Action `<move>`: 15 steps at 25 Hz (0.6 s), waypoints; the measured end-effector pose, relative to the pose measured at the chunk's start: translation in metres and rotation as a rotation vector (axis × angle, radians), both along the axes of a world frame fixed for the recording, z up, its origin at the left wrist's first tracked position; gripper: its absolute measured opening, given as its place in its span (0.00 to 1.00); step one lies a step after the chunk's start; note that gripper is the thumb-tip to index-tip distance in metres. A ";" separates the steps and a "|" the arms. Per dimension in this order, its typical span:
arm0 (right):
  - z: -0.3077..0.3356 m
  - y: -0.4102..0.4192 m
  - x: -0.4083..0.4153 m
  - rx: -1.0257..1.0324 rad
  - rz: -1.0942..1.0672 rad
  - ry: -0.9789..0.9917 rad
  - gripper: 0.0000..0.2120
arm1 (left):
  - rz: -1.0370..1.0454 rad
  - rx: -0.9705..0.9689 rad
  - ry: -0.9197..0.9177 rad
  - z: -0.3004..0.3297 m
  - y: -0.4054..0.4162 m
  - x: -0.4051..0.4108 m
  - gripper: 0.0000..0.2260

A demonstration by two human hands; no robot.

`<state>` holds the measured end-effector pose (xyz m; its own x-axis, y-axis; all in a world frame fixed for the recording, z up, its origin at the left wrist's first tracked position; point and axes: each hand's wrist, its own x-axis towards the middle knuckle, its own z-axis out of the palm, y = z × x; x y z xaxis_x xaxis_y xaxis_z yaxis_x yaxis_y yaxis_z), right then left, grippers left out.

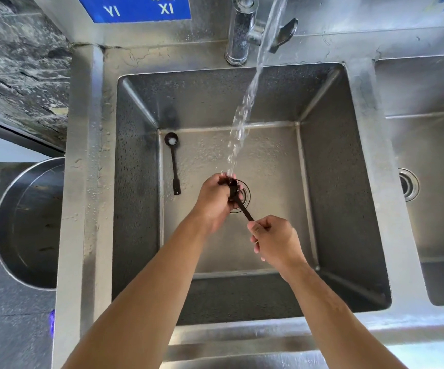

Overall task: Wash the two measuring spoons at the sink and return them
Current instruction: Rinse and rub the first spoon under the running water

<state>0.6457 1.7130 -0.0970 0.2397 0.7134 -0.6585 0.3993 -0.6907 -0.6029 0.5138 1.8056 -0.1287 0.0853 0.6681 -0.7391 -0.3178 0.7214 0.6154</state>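
We stand over a steel sink and look straight down into its basin. Water runs from the tap in a slanting stream and lands on our hands above the drain.

Our left hand is closed around the bowl end of a dark measuring spoon, with the fingers curled over it right where the stream strikes. The bowl itself is hidden inside that grip. The spoon's handle runs down and to the right from the left hand to our right hand, which pinches the tip of the handle between thumb and bent fingers. Both hands are thus grasping the same spoon, and it is held above the basin floor rather than resting on it.

The second measuring spoon lies flat on the basin floor near the left wall, well apart from our hands. Its round bowl points toward the back of the sink and holds a small white patch; its handle points toward us.

A second basin sits to the right, with its own drain. On the left, outside the sink, a large round metal bowl rests on a dark surface. A blue sign shows at the top edge.
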 end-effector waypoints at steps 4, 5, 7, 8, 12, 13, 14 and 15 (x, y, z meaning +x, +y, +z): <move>-0.001 0.008 0.000 0.085 0.021 -0.085 0.09 | 0.223 -0.044 -0.309 0.001 0.002 -0.001 0.18; 0.000 0.010 0.000 0.087 0.029 -0.073 0.09 | 0.234 -0.022 -0.287 0.001 0.002 0.001 0.16; 0.000 0.012 0.001 0.072 0.043 -0.030 0.09 | 0.173 0.053 -0.118 0.001 0.000 0.005 0.11; 0.001 0.013 0.002 0.061 0.039 -0.011 0.09 | 0.093 0.095 -0.015 0.000 -0.001 0.003 0.09; 0.006 0.016 0.016 0.062 0.068 -0.025 0.10 | -0.388 0.291 0.412 -0.004 0.001 -0.021 0.08; 0.007 0.015 0.020 0.060 0.089 -0.035 0.10 | -0.539 0.342 0.547 -0.005 0.004 -0.027 0.09; 0.008 0.014 0.022 0.058 0.106 -0.038 0.11 | -0.700 0.364 0.660 -0.006 0.008 -0.033 0.10; 0.008 0.012 0.023 0.056 0.123 -0.043 0.11 | -0.856 0.350 0.722 -0.005 0.013 -0.036 0.10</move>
